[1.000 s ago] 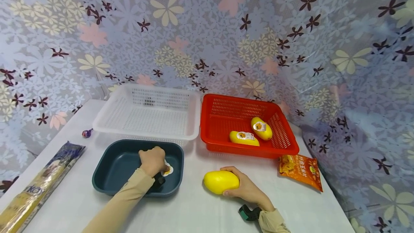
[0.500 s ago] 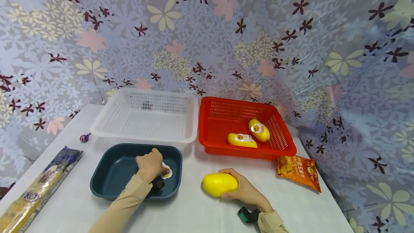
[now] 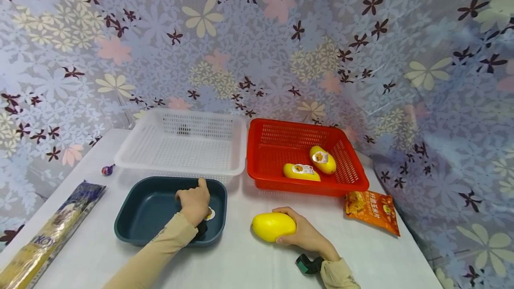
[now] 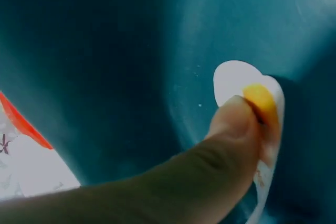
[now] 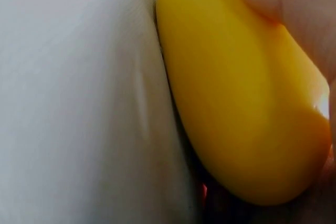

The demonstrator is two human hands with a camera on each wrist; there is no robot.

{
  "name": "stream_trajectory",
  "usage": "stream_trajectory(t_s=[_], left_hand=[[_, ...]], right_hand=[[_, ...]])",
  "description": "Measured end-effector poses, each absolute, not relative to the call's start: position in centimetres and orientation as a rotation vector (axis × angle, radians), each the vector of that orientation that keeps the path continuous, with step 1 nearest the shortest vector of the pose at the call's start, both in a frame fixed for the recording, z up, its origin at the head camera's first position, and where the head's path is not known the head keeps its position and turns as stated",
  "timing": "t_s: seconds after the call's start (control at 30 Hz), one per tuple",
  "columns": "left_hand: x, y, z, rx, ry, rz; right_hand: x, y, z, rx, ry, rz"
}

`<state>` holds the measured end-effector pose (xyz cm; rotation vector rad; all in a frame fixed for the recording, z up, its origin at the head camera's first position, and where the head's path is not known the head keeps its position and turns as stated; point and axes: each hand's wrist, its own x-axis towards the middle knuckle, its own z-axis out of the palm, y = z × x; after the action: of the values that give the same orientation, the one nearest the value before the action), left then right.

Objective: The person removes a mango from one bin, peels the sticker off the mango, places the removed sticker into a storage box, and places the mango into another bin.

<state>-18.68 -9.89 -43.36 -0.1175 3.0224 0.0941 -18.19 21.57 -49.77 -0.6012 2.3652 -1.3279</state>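
My left hand (image 3: 194,202) reaches into a dark teal basin (image 3: 146,211) and pinches a white sticker label with a yellow picture (image 3: 210,214) near its right side. In the left wrist view the thumb (image 4: 231,129) lies over the curved label (image 4: 231,77); the other fingers are hidden. On the white tabletop, right of the basin, my right hand (image 3: 302,233) grips a smooth yellow mango (image 3: 272,226) from its right end. The right wrist view has the mango (image 5: 226,93) close up, with fingers along its edge and no label on the visible side.
Behind the basin stands a white basket (image 3: 192,150). A red basket (image 3: 277,153) beside it holds two labelled mangoes (image 3: 322,159). An orange snack bag (image 3: 372,212) lies at right, a long pasta packet (image 3: 52,231) and a lollipop (image 3: 107,170) at left.
My left hand has shifted slightly right and turned in the basin, covering more of the label. The right hand stays on the mango in the same place.
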Motion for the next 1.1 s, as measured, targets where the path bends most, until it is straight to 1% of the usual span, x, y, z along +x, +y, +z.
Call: stream_trajectory(t_s=[0.2, 0.5, 0.57, 0.77, 0.87, 0.93, 1.0, 1.1], left_hand=[[-17.9, -10.4, -43.6, -0.114, 3.076, 0.209], [-15.0, -12.0, -41.9, -0.16, 3.302, 0.515], [-14.6, -12.5, -41.7, -0.101, 3.405, 0.605], [-15.1, -13.7, -41.0, 0.304, 3.675, 0.718], [-15.8, -14.2, -40.8, 0.372, 3.658, 0.71], [-16.3, -14.9, -40.7, 0.346, 3.58, 0.714], [-16.8, -16.0, -40.5, 0.264, 3.49, 0.744], [-17.4, -19.2, -40.0, 0.121, 3.42, 0.807]], right_hand=[[-18.3, 21.4, -50.0, -0.601, 2.336, -1.323], [-18.0, 20.9, -50.5, -0.562, 2.311, -1.308], [-17.8, 20.9, -50.5, -0.561, 2.304, -1.307], [-17.6, 21.3, -50.3, -0.571, 2.34, -1.299], [-17.7, 21.6, -50.2, -0.566, 2.358, -1.297], [-17.9, 21.7, -50.0, -0.571, 2.364, -1.298], [-18.1, 21.7, -49.9, -0.565, 2.361, -1.304], [-18.3, 21.7, -49.9, -0.564, 2.364, -1.31]])
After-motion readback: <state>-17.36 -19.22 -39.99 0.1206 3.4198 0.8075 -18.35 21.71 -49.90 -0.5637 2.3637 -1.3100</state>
